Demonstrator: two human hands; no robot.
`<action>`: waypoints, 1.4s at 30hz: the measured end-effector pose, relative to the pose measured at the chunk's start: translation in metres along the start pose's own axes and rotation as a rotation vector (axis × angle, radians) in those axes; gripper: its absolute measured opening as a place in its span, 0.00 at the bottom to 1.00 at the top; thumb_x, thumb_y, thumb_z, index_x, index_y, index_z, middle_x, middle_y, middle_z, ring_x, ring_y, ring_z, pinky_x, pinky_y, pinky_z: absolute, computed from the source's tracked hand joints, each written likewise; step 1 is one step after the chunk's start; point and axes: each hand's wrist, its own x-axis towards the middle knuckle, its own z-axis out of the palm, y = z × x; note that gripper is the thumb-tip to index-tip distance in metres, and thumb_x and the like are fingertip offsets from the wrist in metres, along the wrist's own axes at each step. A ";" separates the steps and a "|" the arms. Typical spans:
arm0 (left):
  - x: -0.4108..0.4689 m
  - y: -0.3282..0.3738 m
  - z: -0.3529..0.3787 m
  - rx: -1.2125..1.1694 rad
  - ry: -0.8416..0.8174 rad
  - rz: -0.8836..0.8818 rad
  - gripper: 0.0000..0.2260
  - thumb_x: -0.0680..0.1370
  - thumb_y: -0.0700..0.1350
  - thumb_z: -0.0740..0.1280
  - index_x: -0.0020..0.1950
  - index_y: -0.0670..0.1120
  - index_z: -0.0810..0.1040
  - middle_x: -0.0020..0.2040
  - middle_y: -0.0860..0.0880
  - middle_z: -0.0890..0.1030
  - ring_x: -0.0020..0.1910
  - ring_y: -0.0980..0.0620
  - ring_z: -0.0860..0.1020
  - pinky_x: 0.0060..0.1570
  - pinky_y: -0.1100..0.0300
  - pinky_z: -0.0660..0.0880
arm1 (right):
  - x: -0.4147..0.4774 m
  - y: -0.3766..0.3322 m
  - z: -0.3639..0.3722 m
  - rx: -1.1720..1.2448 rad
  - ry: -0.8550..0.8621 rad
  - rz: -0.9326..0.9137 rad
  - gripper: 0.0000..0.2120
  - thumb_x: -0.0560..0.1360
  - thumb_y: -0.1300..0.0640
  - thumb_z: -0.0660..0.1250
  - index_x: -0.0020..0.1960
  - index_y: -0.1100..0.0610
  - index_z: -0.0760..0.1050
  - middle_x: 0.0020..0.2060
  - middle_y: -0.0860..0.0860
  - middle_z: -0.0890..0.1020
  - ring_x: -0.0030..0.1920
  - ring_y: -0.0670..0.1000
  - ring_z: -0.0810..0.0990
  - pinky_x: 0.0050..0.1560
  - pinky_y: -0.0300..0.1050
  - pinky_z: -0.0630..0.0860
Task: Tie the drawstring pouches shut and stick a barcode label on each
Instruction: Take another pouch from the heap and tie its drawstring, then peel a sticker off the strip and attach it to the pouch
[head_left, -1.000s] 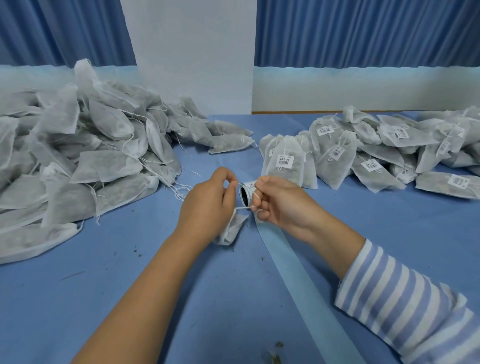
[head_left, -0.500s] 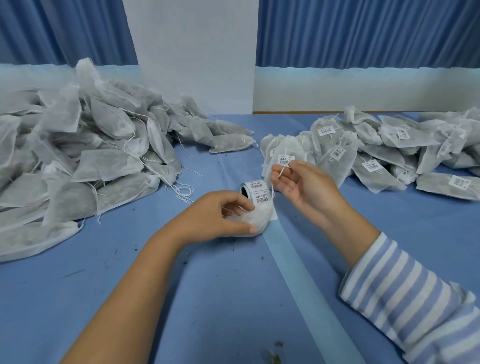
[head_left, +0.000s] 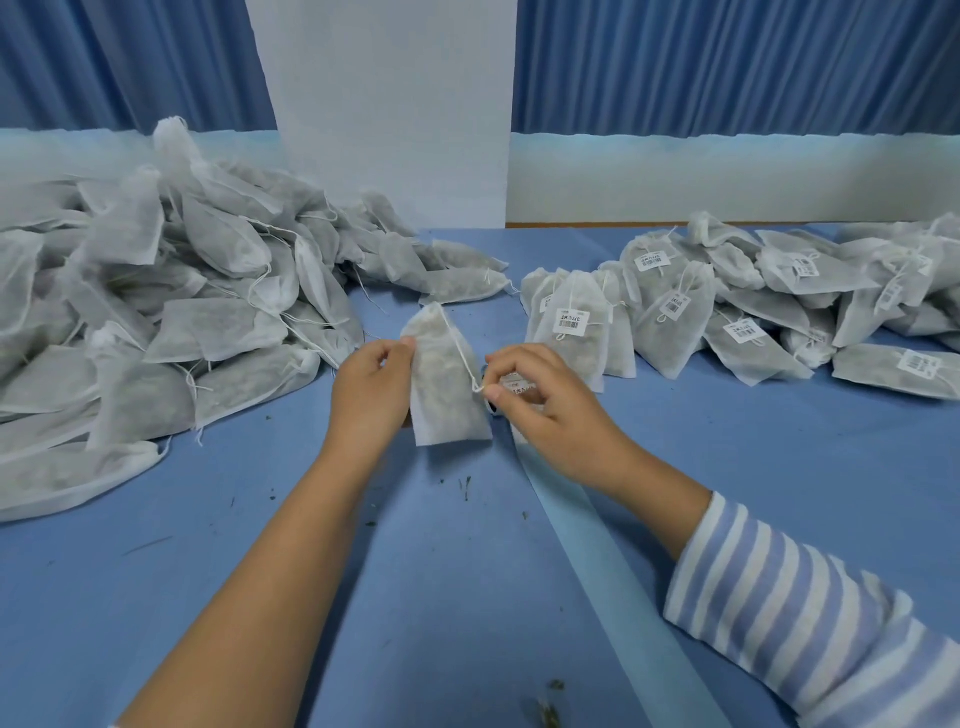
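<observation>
A white mesh pouch (head_left: 448, 384) stands upright on the blue table between my hands, its gathered neck pointing up. My left hand (head_left: 371, 395) pinches the pouch's left edge near the top. My right hand (head_left: 535, 402) pinches the end of the white drawstring (head_left: 460, 353), which runs from the neck down to my fingertips. The roll of barcode labels (head_left: 517, 387) lies behind my right hand, mostly hidden by it.
A big heap of unlabelled pouches (head_left: 156, 312) fills the left of the blue table (head_left: 260, 571). Labelled pouches (head_left: 753, 312) lie in a pile at the right. A pale blue backing strip (head_left: 613, 561) runs from the roll toward the near edge. A white panel (head_left: 384, 104) stands behind.
The pouch has been turned upright from lying under my left hand. My right hand came down from beside the labelled pile and now pinches the drawstring's end in front of the label roll.
</observation>
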 end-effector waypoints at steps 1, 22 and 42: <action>-0.001 -0.001 0.002 0.024 -0.010 -0.025 0.14 0.81 0.50 0.63 0.39 0.44 0.76 0.36 0.49 0.76 0.31 0.53 0.74 0.28 0.64 0.72 | -0.001 0.000 0.001 -0.011 -0.019 -0.006 0.05 0.79 0.60 0.65 0.48 0.51 0.76 0.51 0.43 0.76 0.61 0.43 0.71 0.52 0.31 0.72; -0.002 -0.003 0.006 -0.151 -0.266 -0.219 0.05 0.75 0.44 0.71 0.49 0.44 0.79 0.40 0.50 0.84 0.34 0.58 0.82 0.35 0.63 0.79 | 0.004 0.021 -0.040 -0.385 -0.107 0.087 0.05 0.75 0.61 0.69 0.49 0.52 0.82 0.45 0.46 0.80 0.45 0.42 0.78 0.46 0.34 0.73; -0.009 -0.011 0.013 -0.155 -0.638 -0.385 0.14 0.65 0.46 0.68 0.49 0.44 0.81 0.43 0.45 0.81 0.41 0.50 0.80 0.37 0.61 0.78 | -0.001 0.011 -0.041 -0.443 -0.492 0.244 0.07 0.75 0.58 0.71 0.51 0.50 0.85 0.36 0.39 0.77 0.39 0.34 0.75 0.47 0.32 0.72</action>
